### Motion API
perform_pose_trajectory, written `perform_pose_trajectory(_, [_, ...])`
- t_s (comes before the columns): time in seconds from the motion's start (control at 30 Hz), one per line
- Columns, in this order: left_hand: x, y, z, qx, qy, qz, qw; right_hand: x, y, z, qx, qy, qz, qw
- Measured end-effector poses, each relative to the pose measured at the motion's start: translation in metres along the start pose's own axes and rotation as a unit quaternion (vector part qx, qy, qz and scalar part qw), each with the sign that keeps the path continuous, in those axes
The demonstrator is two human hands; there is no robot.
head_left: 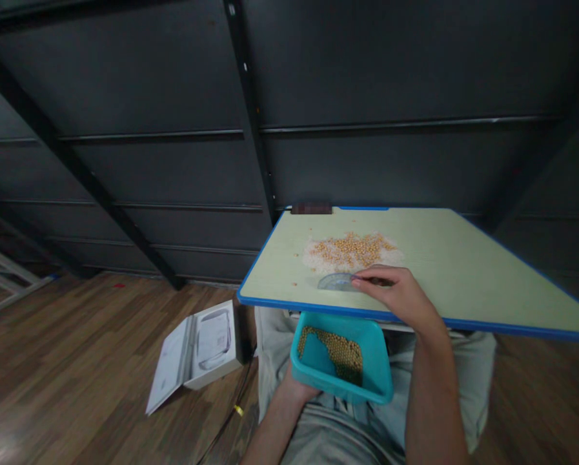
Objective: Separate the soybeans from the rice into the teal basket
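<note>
While looking down at the table [492, 271], cannot make out any lettering on the protractor [335, 282] or on the pale papers inside the open white box [215, 374].

Counted:
- One protractor, translucent. Located near the table's front edge, left of middle. Gripped at its right end between closed thumb and fingertips of right hand [396, 290].
- One mixed heap, left half of table, just beyond protractor: orange-yellow beans [354, 247] over white grains [319, 264]. Too many to count; at least four loose beans toward left edge.
- One turquoise basket [376, 352], below front edge, over lap. Contains more beans [345, 354], duller. Touched from beneath, at left, by left hand [303, 389]; cannot tell finger state, hidden under basket.
- One dark brown block [311, 209], far left corner.
- One white box, on floor [105, 361], left of table.
- One cable with one yellow tag [238, 410], beside box.
</note>
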State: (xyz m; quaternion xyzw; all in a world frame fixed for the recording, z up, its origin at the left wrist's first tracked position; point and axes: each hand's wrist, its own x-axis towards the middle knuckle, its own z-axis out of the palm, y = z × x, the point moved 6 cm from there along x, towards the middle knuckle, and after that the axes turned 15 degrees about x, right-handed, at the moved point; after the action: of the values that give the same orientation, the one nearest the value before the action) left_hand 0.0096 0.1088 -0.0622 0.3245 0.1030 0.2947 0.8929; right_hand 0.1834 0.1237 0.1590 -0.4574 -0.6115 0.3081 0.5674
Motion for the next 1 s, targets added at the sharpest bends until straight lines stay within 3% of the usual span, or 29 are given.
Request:
perform_pose_trajectory(0.1, [-0.004, 0.000, -0.003, 0.004, 0.008, 0.000, 1.000, 0.003, 0.003, -0.006, -0.030, 0.053, -0.032, 0.998])
perform_pose_trajectory(0.27, [-0.005, 0.004, 0.005, 0.017, 0.003, -0.001, 1.000, 0.005, 0.006, -0.012, -0.030, 0.089, -0.054, 0.994])
perform_pose_trajectory(0.47, [-0.005, 0.005, 0.007, 0.043, 0.001, -0.007, 0.999, 0.003, 0.012, -0.023, -0.014, 0.163, -0.035, 0.986])
perform_pose_trajectory(1.0, [-0.008, 0.000, -0.009, 0.053, 0.070, -0.036, 0.996, 0.005, 0.018, -0.016, -0.015, 0.110, -0.004, 0.994])
